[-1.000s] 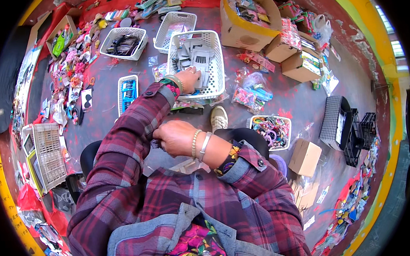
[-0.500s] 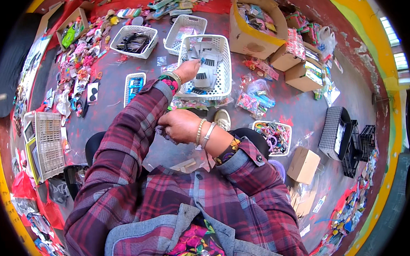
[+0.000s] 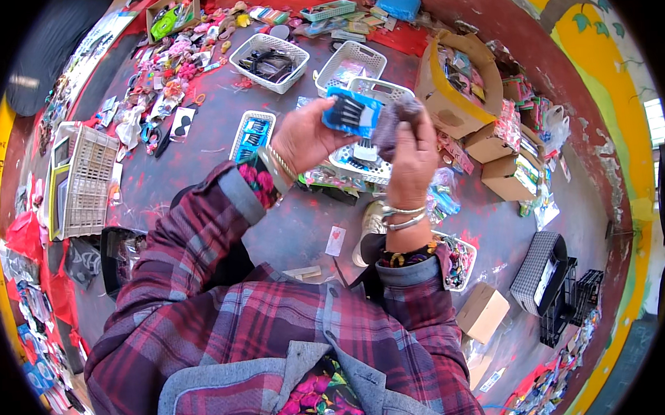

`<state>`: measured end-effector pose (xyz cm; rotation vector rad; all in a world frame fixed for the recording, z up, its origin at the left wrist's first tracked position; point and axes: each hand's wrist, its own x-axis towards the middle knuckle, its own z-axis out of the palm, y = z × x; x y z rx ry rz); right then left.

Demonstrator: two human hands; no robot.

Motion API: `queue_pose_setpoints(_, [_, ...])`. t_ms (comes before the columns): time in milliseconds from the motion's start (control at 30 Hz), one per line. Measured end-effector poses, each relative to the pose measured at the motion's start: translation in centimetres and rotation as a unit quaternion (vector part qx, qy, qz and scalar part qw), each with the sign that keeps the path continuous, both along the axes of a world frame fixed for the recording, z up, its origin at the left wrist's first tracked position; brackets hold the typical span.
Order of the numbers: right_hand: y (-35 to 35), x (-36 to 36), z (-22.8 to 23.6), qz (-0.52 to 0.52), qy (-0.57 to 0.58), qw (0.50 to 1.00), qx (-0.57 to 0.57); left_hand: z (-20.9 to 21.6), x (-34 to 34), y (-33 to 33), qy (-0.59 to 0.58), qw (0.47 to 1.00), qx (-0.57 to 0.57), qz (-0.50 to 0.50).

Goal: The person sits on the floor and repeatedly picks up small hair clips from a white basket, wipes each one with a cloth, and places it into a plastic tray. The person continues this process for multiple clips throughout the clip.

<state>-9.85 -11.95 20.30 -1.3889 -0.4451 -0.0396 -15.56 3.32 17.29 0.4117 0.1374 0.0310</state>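
My left hand (image 3: 305, 138) grips a blue card (image 3: 353, 112) carrying a row of black hair clips, raised in front of me. Close beside it, my right hand (image 3: 414, 163) is closed on a crumpled purple-grey cloth (image 3: 388, 131), which reaches the card's right edge; I cannot tell whether they touch. Behind and below both hands stands a white perforated basket (image 3: 388, 88), its contents largely covered by the hands. To the left, a small white basket (image 3: 237, 140) contains similar blue cards (image 3: 254, 137). A small white card (image 3: 335, 241) lies on the floor near my shoe (image 3: 371, 232).
Further back are a white basket of black items (image 3: 270, 64) and another white basket (image 3: 348, 64). At right stand an open cardboard box (image 3: 447, 102), a basket of hair ties (image 3: 465, 272), a carton (image 3: 483, 312) and a checked box (image 3: 536, 273). A white crate (image 3: 94, 181) stands left.
My left hand has come out of the white basket with the blue card. My right hand has risen, bringing the cloth up next to the card. The view has shifted slightly.
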Motion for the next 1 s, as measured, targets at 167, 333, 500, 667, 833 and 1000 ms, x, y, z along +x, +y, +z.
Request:
queue_pose_setpoints(167, [4.2,-2.6,-2.7,-0.030,-0.348,0.897,-0.271,1.6,-1.9,-4.0,0.045,0.993,-0.006,0.107])
queue_pose_setpoints(333, [5.3,-2.1,-3.0,-0.006,-0.325,0.909,-0.259,-0.4,-2.1,-2.5,0.032,0.991,0.017,0.126])
queue_pose_setpoints(500, [5.5,-2.3,-2.8,-0.017,-0.287,0.922,-0.260,-0.8,-2.1,-2.1,-0.001,0.994,0.014,0.107])
queue_pose_setpoints(667, [5.1,-1.3,-3.4,-0.012,-0.154,0.972,-0.179,0.2,-2.5,-2.6,-0.002,0.992,0.104,0.077])
queue_pose_setpoints(833, [4.4,-0.2,-3.7,-0.069,-0.228,0.939,-0.247,-0.4,-2.6,-2.7,-0.001,0.991,0.126,0.054])
queue_pose_setpoints(1000, [2.6,2.0,-3.3,-0.038,-0.044,0.960,-0.275,-0.3,-2.5,-1.6,-0.043,0.993,0.099,0.055])
